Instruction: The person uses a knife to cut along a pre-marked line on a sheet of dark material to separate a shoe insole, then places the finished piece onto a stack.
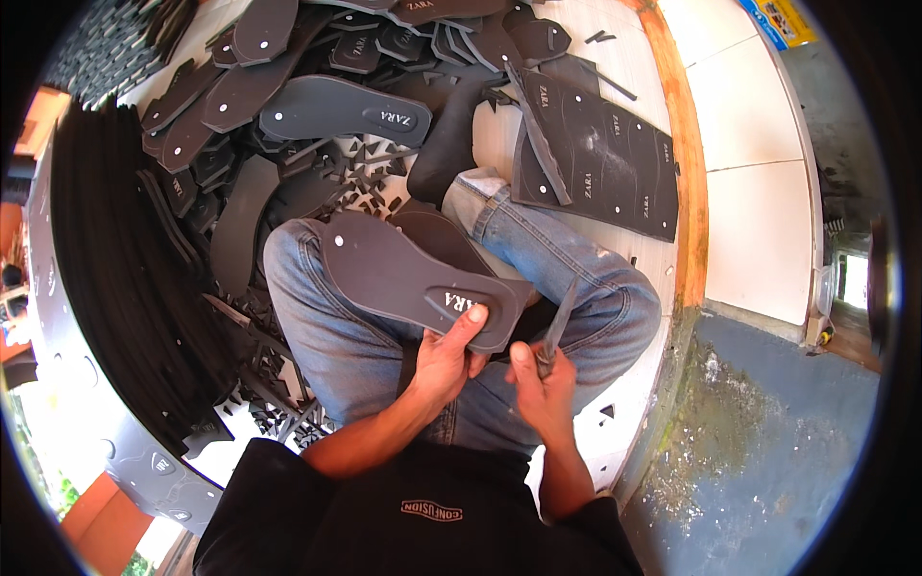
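Head-worn fisheye, upright: looks down over lap (485, 418), close above.

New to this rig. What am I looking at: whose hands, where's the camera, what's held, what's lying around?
No robot: these are a person's bare hands. The one picture comes from the left of two fisheye cameras worn on the head, looking down, so straight edges bend near the rim. The left hand holds a dark sole-shaped piece; the right hand grips a knife, blade pointing away from the body. Around the jeans lie similar pieces, small offcuts, a dark sheet and, at left, a tall dark stack.
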Motion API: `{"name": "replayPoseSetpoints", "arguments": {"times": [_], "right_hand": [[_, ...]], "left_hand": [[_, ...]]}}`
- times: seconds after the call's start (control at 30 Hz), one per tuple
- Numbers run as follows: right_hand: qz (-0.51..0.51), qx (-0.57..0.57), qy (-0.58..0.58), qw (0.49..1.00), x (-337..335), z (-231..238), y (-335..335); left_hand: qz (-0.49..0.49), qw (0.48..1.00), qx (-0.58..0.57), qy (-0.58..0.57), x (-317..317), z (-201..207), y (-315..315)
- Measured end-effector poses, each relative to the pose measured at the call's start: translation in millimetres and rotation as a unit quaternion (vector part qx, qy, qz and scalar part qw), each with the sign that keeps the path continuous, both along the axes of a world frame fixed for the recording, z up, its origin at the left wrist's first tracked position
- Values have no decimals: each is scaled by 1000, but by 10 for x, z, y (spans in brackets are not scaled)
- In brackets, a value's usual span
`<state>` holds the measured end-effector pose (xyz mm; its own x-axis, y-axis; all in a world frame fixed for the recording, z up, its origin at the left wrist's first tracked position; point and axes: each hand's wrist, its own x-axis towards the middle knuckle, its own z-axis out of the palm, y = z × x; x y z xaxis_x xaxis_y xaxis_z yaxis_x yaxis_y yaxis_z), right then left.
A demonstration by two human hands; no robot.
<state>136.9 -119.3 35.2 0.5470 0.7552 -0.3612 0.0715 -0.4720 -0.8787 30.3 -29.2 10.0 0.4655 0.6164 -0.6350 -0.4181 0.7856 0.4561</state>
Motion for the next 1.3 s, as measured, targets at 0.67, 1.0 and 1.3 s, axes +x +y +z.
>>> {"name": "replayPoseSetpoints", "arguments": {"times": [0.67,1.0,1.3], "right_hand": [[236,-87,-162,954,61,-204,276],[19,-82,-67,994,133,-423,106],[20,-48,-62,997,180,-504,90]], "left_hand": [[-62,998,22,23,-474,-129,-243],[153,930,310,124,-138,180,1892],[-490,488,435,577,-356,-820,1748]]}}
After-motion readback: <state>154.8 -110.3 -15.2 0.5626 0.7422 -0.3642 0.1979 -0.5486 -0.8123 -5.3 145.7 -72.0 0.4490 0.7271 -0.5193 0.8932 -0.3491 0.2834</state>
